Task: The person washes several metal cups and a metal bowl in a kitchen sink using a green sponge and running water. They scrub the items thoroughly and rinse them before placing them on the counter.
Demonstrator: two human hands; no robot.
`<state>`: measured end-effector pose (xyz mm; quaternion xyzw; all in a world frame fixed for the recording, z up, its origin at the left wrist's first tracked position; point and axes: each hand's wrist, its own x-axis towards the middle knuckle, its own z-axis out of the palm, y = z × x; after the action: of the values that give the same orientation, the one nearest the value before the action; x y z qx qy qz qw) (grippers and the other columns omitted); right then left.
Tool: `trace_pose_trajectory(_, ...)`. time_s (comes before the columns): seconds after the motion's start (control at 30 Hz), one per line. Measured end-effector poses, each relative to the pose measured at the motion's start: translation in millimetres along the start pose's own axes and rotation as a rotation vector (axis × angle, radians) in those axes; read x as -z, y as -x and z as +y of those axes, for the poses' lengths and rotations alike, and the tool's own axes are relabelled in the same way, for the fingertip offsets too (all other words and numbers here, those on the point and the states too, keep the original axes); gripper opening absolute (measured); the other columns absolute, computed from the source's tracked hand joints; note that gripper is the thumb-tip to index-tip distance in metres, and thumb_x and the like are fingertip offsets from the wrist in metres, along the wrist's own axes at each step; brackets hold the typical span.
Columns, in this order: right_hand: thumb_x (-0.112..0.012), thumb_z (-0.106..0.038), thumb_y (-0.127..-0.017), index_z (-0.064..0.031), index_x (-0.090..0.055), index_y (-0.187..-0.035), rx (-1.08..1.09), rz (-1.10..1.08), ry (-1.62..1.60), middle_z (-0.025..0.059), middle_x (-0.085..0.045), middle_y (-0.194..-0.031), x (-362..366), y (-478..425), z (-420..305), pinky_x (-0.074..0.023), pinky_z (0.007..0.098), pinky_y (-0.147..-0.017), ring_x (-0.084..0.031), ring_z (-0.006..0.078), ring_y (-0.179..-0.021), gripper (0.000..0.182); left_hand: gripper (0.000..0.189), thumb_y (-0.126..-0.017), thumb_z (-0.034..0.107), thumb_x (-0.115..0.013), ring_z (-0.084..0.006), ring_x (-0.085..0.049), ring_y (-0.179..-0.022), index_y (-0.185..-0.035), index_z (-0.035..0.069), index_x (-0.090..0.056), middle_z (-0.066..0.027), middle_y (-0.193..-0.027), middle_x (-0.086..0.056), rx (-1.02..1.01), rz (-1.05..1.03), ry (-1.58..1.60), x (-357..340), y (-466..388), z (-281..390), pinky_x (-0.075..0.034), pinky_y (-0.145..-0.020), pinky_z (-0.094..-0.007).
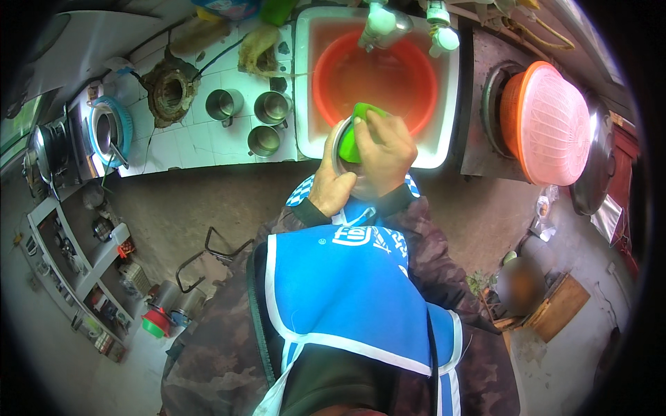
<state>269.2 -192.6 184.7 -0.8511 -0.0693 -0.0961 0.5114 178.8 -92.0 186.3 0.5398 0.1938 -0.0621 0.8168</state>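
My left hand (pixel 331 182) grips a round metal vessel (pixel 339 136) by its side, just over the front rim of the sink. Pressed against the vessel's mouth is a green scouring pad (pixel 351 143), pinched in the fingers of my right hand (pixel 386 151). Most of the vessel is hidden behind both hands. Beyond them, a red plastic basin (pixel 424 86) holding cloudy water sits in the white sink (pixel 446 119). To the left, three metal mugs stand on the tiled counter: one mug (pixel 222 104) farther left, another mug (pixel 271 107) and a third mug (pixel 264 140) nearer the sink.
Two taps, one tap (pixel 381 23) and another tap (pixel 438 31), hang over the sink. A tangled fibre scrubber (pixel 258 49) and a rusty burner ring (pixel 169 92) lie on the counter. At right, a pink colander (pixel 556 125) rests on a stove (pixel 476 140). A folding chair frame (pixel 208 255) stands behind left.
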Motion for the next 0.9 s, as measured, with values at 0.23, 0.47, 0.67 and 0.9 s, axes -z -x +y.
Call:
trace_pose_trajectory(0.23, -0.088, -0.009, -0.083, -0.008, -0.087, -0.099, 0.035, -0.079, 0.077, 0.0079, -0.072, -0.085, 10, -6, 0, -0.0565, 0.0397, -0.069, -0.072, 0.0284, -0.078, 0.015, 0.098, -0.078, -0.018, -0.045, -0.0303, -0.044, -0.157, -0.171, 0.005, -0.028, -0.0167, -0.165, -0.044, -0.121, 0.02, -0.086, -3, 5, 3, -0.041, -0.128, -0.042)
trace_pose_trajectory(0.47, -0.084, -0.008, -0.083, -0.0112, -0.086, -0.094, 0.109, -0.124, 0.171, 0.0074, -0.07, -0.083, 15, -14, 0, -0.0556, 0.0433, -0.07, -0.069, 0.029, -0.078, 0.011, 0.09, -0.083, -0.016, -0.048, -0.0291, -0.045, -0.156, -0.169, 0.003, -0.033, -0.0176, -0.164, -0.047, -0.143, 0.03, -0.162, 0, 8, 4, -0.037, -0.13, -0.0423)
trace_pose_trajectory(0.67, -0.084, -0.009, -0.083, -0.0113, -0.086, -0.094, 0.131, -0.128, 0.132, 0.0069, -0.071, -0.084, 14, -15, 6, -0.0544, 0.0431, -0.069, -0.067, 0.0297, -0.077, 0.011, 0.083, -0.093, -0.004, -0.058, -0.0313, -0.048, -0.154, -0.171, -0.001, -0.029, -0.0217, -0.165, -0.047, -0.201, -0.007, -0.27, 5, 9, 2, -0.038, -0.128, -0.0437)
trace_pose_trajectory(0.9, -0.084, -0.01, -0.083, -0.0124, -0.087, -0.093, 0.084, -0.168, 0.093, 0.0063, -0.071, -0.084, 16, -18, 3, -0.0558, 0.0425, -0.072, -0.069, 0.0293, -0.08, 0.011, 0.085, -0.088, -0.009, -0.059, -0.0384, -0.052, -0.148, -0.169, 0.004, -0.037, -0.0239, -0.158, -0.051, -0.148, 0.079, -0.371, 9, 12, -17, -0.041, -0.126, -0.0474)
